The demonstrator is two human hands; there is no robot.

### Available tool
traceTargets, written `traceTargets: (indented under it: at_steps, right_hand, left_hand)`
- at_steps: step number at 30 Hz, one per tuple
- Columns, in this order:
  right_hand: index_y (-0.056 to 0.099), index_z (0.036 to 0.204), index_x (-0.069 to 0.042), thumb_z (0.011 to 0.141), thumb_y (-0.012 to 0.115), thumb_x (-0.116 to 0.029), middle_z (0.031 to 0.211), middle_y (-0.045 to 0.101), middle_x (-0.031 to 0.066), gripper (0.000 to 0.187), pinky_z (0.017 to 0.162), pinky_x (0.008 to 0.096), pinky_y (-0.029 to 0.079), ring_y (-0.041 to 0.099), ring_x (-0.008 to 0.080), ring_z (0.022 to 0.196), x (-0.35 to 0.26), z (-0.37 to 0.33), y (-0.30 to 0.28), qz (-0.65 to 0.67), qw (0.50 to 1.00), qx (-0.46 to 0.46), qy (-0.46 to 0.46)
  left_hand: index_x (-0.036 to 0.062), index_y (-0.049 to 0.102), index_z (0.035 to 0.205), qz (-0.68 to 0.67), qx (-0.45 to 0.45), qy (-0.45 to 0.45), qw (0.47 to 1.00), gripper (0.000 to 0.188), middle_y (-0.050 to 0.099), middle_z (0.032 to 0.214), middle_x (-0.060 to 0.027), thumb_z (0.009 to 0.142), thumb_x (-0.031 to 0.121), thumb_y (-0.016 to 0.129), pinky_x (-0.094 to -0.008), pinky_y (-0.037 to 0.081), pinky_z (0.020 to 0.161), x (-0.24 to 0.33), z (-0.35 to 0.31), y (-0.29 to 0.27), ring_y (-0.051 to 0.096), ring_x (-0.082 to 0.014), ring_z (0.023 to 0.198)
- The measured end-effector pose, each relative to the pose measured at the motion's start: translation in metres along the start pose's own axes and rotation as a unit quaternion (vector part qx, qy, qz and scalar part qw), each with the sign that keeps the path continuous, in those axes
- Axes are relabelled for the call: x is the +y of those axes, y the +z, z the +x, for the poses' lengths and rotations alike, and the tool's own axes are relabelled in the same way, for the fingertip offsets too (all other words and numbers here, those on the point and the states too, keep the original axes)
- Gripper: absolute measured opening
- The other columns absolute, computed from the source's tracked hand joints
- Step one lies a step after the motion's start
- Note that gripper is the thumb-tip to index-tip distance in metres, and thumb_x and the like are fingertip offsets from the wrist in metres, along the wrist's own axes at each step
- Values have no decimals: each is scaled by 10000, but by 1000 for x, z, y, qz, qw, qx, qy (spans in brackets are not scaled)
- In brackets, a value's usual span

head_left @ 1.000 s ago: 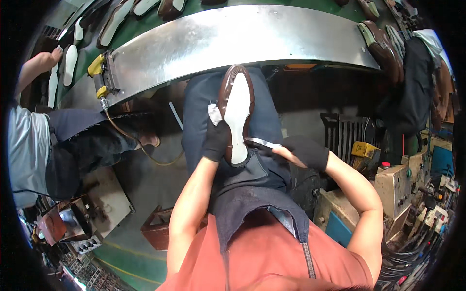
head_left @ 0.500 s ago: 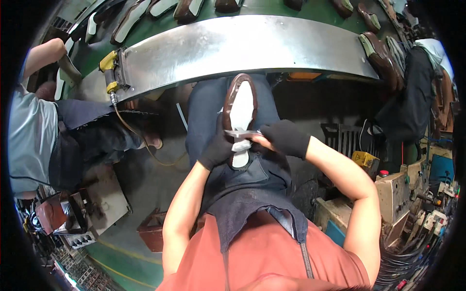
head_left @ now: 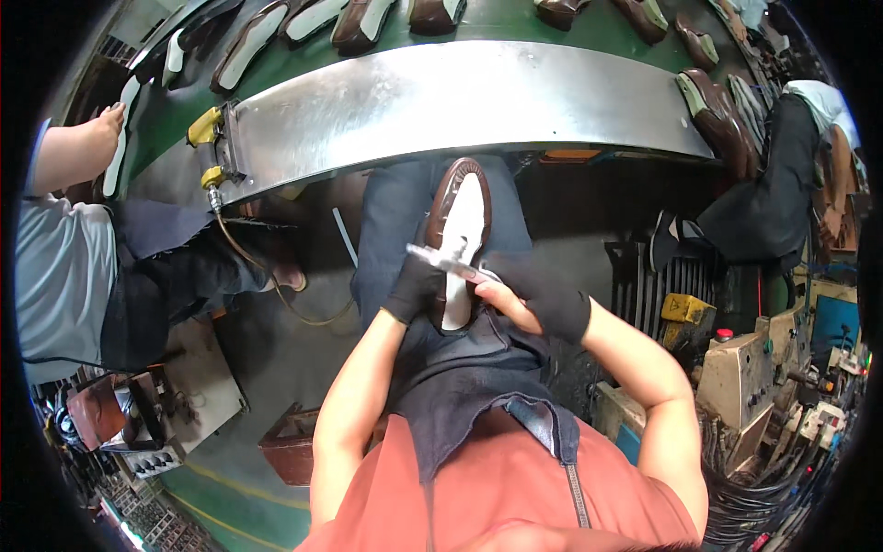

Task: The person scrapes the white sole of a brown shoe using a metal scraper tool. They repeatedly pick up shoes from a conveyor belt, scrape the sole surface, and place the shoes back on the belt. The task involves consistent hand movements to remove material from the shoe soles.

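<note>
1. Since half a second ago, the slim silver metal hand tool (head_left: 451, 262) has swung from nearly level to a slant across the sole, its left end now higher in my view than its right; it is motion-blurred, so I cannot make out its exact kind.
2. I watch the right hand (head_left: 549, 296), in a black fingerless glove, grasping that tool with its bare thumb along the near side.
3. I see the left hand (head_left: 416, 285), gloved the same way, gripping the dark brown leather shoe (head_left: 467, 201) by its side near the heel; I cannot tell whether its fingertips also touch the tool.
4. On my feed the shoe lies sole up over the lap, its white bottom facing me, heel toward the dark denim apron (head_left: 469, 396), toe toward the long polished metal plate (head_left: 441, 101).
5. At the plate's left end I find a yellow-and-black air tool (head_left: 207, 127) with a thin tan hose (head_left: 241, 248).
6. Beyond the plate, I see brown shoes with pale soles (head_left: 361, 26) on a green surface (head_left: 506, 26).
7. Off to the left, a co-worker's bare hand (head_left: 103, 133) is raised, fingers up, beside those shoes.
</note>
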State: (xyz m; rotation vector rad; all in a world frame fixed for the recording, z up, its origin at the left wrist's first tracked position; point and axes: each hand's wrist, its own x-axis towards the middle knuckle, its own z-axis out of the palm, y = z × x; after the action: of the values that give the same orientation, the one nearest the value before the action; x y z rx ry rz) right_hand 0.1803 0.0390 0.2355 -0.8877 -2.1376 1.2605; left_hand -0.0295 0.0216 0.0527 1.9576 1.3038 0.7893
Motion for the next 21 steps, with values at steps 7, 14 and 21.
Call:
traceTargets:
  at_steps: [7, 14, 21]
  right_hand:
    - [589, 814, -39, 1001, 339, -512, 559, 529, 49, 567, 500, 303, 451, 567, 132, 526, 81, -47, 39, 193, 917, 40, 347]
    - [636, 827, -33, 979, 318, -572, 595, 600, 78, 644, 659, 331, 468, 616, 174, 638, 91, -103, 103, 176, 867, 186, 428]
    - [627, 749, 11, 967, 386, -551, 599, 629, 96, 649, 545, 313, 473, 627, 172, 551, 173, -54, 96, 268, 824, 145, 477]
  left_hand:
    - [39, 307, 1399, -338, 3, -165, 927, 879, 477, 1322, -117, 704, 164, 832, -354, 440, 978, 37, 11, -28, 486, -201, 1196]
    - [43, 440, 1364, -419, 64, -182, 887, 596, 564, 1242, -78, 836, 171, 687, -327, 458, 948, 116, 52, -73, 546, -190, 1120]
    - [47, 544, 1222, -633, -75, -275, 720, 337, 642, 1001, -78, 920, 190, 591, -325, 542, 743, 51, 260, -108, 638, -192, 869]
